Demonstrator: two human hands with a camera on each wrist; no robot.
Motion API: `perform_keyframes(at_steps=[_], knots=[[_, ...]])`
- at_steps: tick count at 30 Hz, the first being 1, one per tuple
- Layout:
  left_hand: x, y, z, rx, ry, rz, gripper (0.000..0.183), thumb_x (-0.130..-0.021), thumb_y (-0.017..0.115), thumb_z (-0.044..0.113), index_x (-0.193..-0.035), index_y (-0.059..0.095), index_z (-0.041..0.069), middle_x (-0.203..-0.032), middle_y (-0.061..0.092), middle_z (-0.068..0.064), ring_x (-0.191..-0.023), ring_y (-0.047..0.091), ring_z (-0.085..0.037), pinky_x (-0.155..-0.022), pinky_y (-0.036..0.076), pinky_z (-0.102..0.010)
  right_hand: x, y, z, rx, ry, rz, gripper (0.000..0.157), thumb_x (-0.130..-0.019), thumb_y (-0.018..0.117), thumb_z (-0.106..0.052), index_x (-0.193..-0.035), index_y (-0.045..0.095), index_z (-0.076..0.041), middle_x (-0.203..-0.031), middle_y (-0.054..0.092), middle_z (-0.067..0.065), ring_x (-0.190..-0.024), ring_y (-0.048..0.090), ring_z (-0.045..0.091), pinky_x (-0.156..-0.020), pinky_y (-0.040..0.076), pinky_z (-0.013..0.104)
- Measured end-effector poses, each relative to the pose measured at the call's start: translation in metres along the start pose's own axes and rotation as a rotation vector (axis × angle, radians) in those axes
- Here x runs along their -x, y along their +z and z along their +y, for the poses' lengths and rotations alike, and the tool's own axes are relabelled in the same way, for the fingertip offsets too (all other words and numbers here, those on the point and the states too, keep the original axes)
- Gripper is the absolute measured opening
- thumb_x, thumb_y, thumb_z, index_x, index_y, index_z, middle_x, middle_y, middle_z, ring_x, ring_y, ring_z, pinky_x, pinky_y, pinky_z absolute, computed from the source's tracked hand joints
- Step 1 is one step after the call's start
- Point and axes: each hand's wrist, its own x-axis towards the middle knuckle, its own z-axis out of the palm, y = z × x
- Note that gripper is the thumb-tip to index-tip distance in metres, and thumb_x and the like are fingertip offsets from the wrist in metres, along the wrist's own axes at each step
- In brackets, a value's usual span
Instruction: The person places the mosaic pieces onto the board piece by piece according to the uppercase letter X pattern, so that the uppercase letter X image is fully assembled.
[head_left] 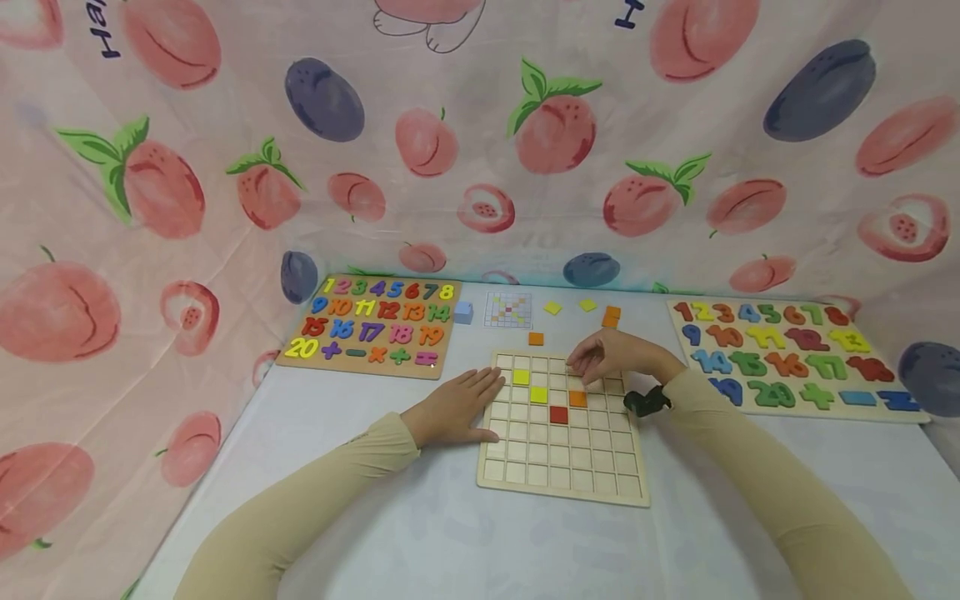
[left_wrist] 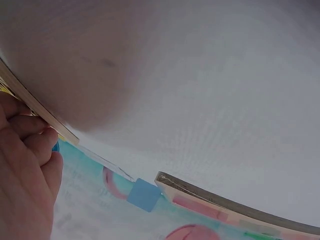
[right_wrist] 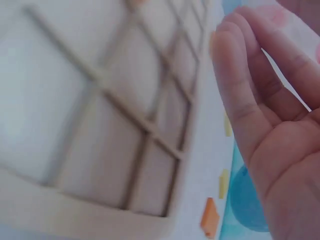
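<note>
A pale wooden grid board (head_left: 527, 475) lies on the table. My left hand (head_left: 456, 408) rests at its left edge, fingers spread and thumb on the frame. My right hand (head_left: 600, 354) hovers over the board's far side, thumb and fingertips together; in the right wrist view I cannot tell if a tile is between them. In the board's cells sit two yellow tiles (head_left: 538, 395), a red tile (head_left: 558, 414) and an orange tile (head_left: 577, 398). Beyond the board lie a loose orange tile (head_left: 536, 339), two yellow tiles (head_left: 552, 308) and more orange ones (head_left: 612, 316).
A number board (head_left: 360, 371) stands at left and another number board (head_left: 795, 408) at right. Between them at the back are a blue block (head_left: 463, 313) and a printed pattern card (head_left: 495, 321). A fruit-print cloth (head_left: 450, 92) hangs behind the table.
</note>
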Motion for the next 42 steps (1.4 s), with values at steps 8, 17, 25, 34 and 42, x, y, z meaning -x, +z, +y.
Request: perform_keyframes(at_steps=[8, 17, 25, 34, 42], knots=[[0.001, -0.002, 0.001, 0.016, 0.0, 0.001, 0.092, -0.087, 0.04, 0.069, -0.151, 0.018, 0.007, -0.158, 0.016, -0.009, -0.147, 0.015, -0.023, -0.12, 0.017, -0.035, -0.023, -0.018, -0.005, 0.011, -0.002, 0.054, 0.035, -0.08, 0.073, -0.009, -0.113, 0.066, 0.002, -0.107, 0.069, 0.018, -0.087, 0.065, 0.01, -0.079, 0.055, 0.024], [0.002, -0.003, 0.001, 0.009, -0.011, -0.016, 0.092, -0.087, 0.037, 0.071, -0.151, 0.015, 0.008, -0.159, 0.013, -0.008, -0.147, 0.012, -0.021, -0.121, 0.014, -0.034, -0.05, -0.024, -0.008, -0.002, -0.006, 0.123, 0.037, -0.078, 0.074, -0.006, -0.113, 0.065, 0.005, -0.109, 0.068, 0.021, -0.087, 0.066, 0.009, -0.083, 0.054, 0.026], [0.002, -0.002, 0.0, 0.026, -0.003, -0.003, 0.093, -0.087, 0.036, 0.071, -0.151, 0.015, 0.008, -0.159, 0.014, -0.008, -0.147, 0.014, -0.022, -0.121, 0.015, -0.034, -0.073, -0.018, -0.003, 0.099, 0.009, 0.16, 0.033, -0.076, 0.076, -0.008, -0.107, 0.068, 0.004, -0.103, 0.07, 0.018, -0.084, 0.067, 0.011, -0.083, 0.056, 0.031], [0.001, 0.0, 0.0, 0.019, -0.002, -0.002, 0.093, -0.087, 0.035, 0.072, -0.151, 0.014, 0.008, -0.159, 0.013, -0.008, -0.147, 0.013, -0.022, -0.121, 0.015, -0.034, -0.083, -0.011, -0.007, 0.17, 0.061, 0.198, 0.031, -0.072, 0.08, -0.009, -0.1, 0.071, 0.002, -0.094, 0.071, 0.016, -0.079, 0.064, 0.012, -0.078, 0.056, 0.03], [0.003, -0.003, 0.001, 0.021, 0.002, 0.006, 0.092, -0.087, 0.038, 0.07, -0.151, 0.016, 0.007, -0.158, 0.015, -0.01, -0.147, 0.015, -0.023, -0.12, 0.017, -0.035, -0.089, -0.007, -0.01, 0.214, 0.087, 0.208, 0.027, -0.07, 0.081, -0.007, -0.094, 0.072, 0.0, -0.086, 0.07, 0.009, -0.075, 0.062, 0.012, -0.075, 0.054, 0.028]])
